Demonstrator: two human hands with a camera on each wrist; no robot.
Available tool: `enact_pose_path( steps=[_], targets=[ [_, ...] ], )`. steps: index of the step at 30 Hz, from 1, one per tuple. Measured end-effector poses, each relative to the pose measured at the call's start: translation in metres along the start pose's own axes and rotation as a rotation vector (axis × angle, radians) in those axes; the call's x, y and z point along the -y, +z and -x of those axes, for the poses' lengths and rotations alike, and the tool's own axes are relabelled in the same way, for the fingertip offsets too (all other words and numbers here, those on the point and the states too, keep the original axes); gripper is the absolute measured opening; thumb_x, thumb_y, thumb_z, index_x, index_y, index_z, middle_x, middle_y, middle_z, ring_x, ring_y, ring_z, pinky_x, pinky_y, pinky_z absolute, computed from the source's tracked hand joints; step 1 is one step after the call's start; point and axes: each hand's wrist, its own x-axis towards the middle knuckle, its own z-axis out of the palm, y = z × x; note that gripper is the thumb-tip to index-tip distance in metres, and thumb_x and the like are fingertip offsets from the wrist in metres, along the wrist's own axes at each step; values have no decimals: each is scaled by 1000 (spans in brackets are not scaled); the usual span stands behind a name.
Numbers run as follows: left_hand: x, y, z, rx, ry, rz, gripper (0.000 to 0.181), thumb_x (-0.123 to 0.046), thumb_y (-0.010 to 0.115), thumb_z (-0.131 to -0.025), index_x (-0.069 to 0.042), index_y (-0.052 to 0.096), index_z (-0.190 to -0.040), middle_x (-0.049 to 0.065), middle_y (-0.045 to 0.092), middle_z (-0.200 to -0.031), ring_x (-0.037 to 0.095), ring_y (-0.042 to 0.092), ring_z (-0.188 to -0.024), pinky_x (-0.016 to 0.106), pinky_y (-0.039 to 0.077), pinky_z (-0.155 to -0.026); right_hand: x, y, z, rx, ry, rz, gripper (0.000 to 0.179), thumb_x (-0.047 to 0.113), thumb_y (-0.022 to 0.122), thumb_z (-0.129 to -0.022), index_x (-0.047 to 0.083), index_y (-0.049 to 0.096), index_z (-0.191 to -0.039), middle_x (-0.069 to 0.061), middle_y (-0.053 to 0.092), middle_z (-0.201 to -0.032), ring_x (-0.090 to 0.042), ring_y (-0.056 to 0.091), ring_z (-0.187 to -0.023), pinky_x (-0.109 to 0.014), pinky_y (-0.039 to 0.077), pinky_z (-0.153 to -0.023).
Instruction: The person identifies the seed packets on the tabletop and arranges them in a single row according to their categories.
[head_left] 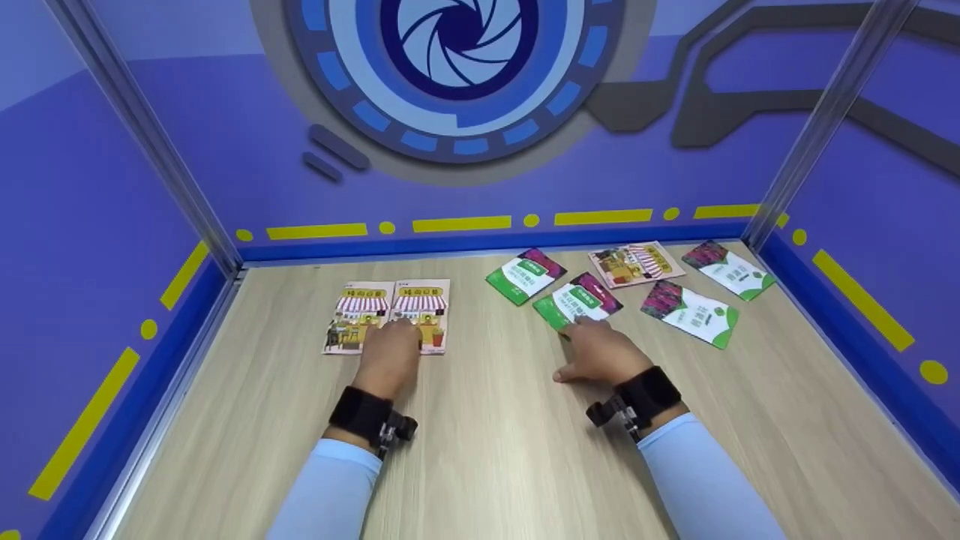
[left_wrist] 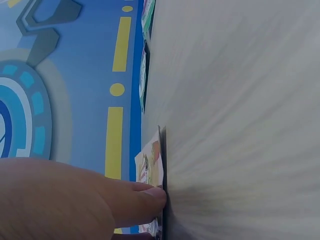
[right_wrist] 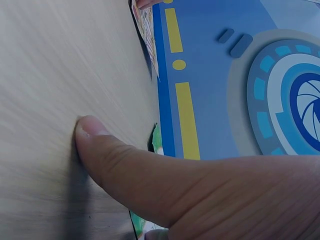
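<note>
Your left hand (head_left: 390,356) hides part of two pink packets (head_left: 421,300) (their smallest print is too tiny to read); your right hand (head_left: 604,352) covers one green packet's (head_left: 576,300) lower edge. The bottom edge crops both sleeves (head_left: 712,480).

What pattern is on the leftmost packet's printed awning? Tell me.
The awning on the leftmost packet has reddish and white stripes, clearest in the head view.

Bare surface (head_left: 491,420) runs between the left hand (head_left: 391,356) and the right hand (head_left: 602,352), narrowing between the paired pink packets (head_left: 379,300) and the leftmost green packet (head_left: 523,276); the back wall (head_left: 442,199) blocks beyond; other packets (head_left: 694,315) crowd the right.
</note>
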Motion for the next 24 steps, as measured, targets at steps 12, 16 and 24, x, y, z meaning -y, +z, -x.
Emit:
enact_pose_path(
  steps=[12, 16, 24],
  targets=[
    [0, -2, 1, 38, 13, 5, 15, 0, 69, -89, -13, 76, -90, 7, 68, -91, 30, 66, -86, 52, 50, -77, 0, 0, 2, -2, 16, -5, 88, 52, 89, -76, 8, 58, -146, -18, 59, -143, -33, 58, -117, -58, 50, -104],
    [3, -3, 2, 47, 6, 24, 7, -11, 74, -89, -14, 77, -94, 8, 66, -97, 30, 64, -93, 54, 49, -81, 0, 0, 3, -14, -1, -7, 87, 50, 90, -76, 7, 59, -146, -20, 57, -145, -37, 57, -125, -59, 47, -107],
    [23, -13, 7, 129, -152, 85, 62, -45, 75, -92, -2, 65, -136, 27, 58, -136, 47, 53, -126, 67, 45, -100, -2, 0, 1, -11, -22, -8, 89, 51, 90, -76, 4, 58, -145, -21, 56, -147, -40, 53, -135, -59, 43, -111]
  ],
)
